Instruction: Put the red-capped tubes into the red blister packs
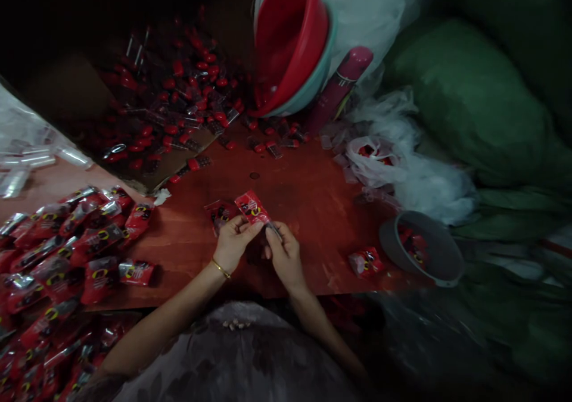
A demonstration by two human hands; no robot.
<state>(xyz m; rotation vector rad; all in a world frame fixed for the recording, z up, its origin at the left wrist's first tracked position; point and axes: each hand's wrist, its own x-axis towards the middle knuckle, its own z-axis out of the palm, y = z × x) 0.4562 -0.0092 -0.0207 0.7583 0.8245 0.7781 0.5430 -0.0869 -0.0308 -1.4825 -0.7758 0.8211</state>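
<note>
1. Writing: the red packet [251, 206] between the hands carries a printed front with a yellow mark and dark shapes; its lettering is too small and dim to read.
2. The slim pink can [337, 89] has pale marks near its cap, likewise unreadable.
3. Hands, two: the left hand [232, 242], with one gold bracelet [221, 269] at its wrist, has its grip closed on the packet, thumb on top. The right hand [283, 253] has its grip closed on a small dark piece [274, 229] at the packet's lower end; what the piece is cannot be made out.
4. The held packet is above the bench [304, 187], near its front edge. One darker packet [218, 212] lies just beyond the left hand.
5. One more red packet [366, 262] lies beside one grey bowl [449, 265], which has red packets inside.
6. A heap of filled packets [58, 277] covers the left side, too many and overlapping to count.
7. One cardboard box [84, 89] holds red-capped containers [205, 71], also past counting; several lie outside it.
8. Basins, two: one red basin [290, 39] tilted against one light-blue basin [329, 44], with the can just right of them.
</note>
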